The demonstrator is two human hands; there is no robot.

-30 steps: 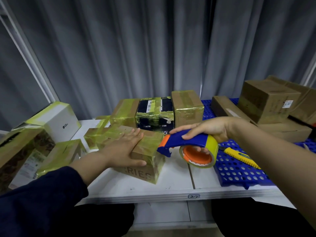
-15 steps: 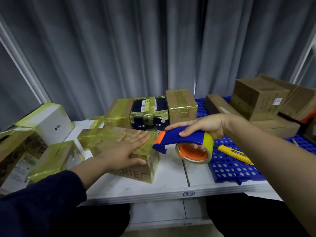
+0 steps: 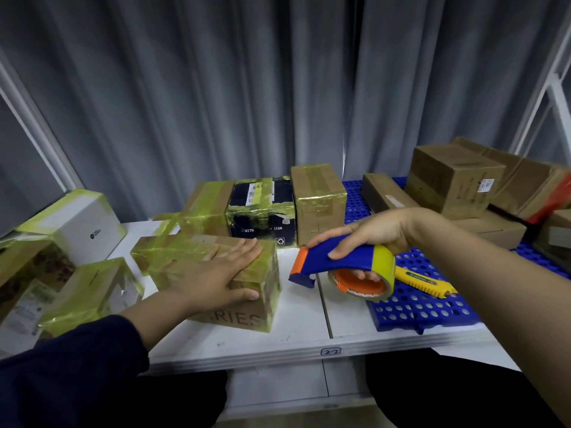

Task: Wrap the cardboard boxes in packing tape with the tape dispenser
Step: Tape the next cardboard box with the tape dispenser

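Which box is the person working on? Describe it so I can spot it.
On the white table, left of the blue mat, it is the box nearest the front edge, beside the dispenser. The left hand lies flat on it, and only its front reads "RIES".
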